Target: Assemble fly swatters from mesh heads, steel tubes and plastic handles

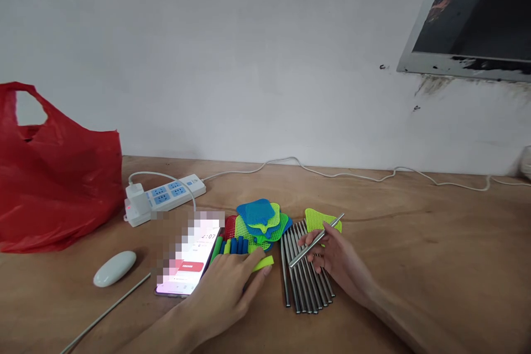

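My right hand (338, 254) is closed on a thin metal rod (302, 254), tilted up to the right above a row of similar metal rods (305, 287) lying side by side on the table. Between the fingers of my left hand (230, 282) is a yellow-green tube-shaped handle (264, 263). Several blue and green handles (233, 245) lie just behind that hand, partly covered by it. Beyond them sits a pile of perforated fly swatter heads (259, 213) in blue, green, yellow-green and red. Another yellow-green swatter head (317, 220) is behind my right hand.
Left of my left hand lies a lit phone (186, 265), partly pixelated. Farther left are a white oval object (115, 268), a power strip (166, 196) with a plugged-in charger, and a red plastic bag (62, 177). A white cable (340, 175) runs along the wall.
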### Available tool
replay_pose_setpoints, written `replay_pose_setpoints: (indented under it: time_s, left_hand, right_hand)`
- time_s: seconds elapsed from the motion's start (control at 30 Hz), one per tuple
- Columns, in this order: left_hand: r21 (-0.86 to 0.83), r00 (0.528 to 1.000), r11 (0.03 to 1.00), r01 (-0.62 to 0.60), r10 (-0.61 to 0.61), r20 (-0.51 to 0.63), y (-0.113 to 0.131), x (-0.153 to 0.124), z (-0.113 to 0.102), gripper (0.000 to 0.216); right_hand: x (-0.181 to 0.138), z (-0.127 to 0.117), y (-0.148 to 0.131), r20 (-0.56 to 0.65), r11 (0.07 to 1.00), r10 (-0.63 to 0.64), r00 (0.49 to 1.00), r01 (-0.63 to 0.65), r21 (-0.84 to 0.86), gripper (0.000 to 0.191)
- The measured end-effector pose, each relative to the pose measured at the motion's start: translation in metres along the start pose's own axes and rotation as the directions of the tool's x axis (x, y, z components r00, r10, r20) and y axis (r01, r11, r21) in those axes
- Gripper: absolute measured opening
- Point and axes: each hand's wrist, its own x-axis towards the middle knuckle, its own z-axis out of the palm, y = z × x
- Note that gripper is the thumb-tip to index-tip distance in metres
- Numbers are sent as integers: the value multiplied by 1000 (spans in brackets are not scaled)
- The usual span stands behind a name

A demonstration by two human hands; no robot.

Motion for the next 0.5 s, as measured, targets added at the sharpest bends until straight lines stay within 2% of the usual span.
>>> replay_pose_setpoints:
  time_s: [0.1,0.23,0.5]
  left_hand:
    - [1,1000,1000,-2,2,22,0,0,0,31]
    - [-7,1000,1000,-17,17,20,0,1,0,33]
    - [-8,999,1000,11,-11,42,1,2,-4,30]
  right_hand:
    - [-4,6,3,-92,992,-125,988,127,20,35]
    - [-12,18,2,-167,987,-154,974,158,15,34]
    - [-13,19,0,-147,979,-204,968,199,-52,37]
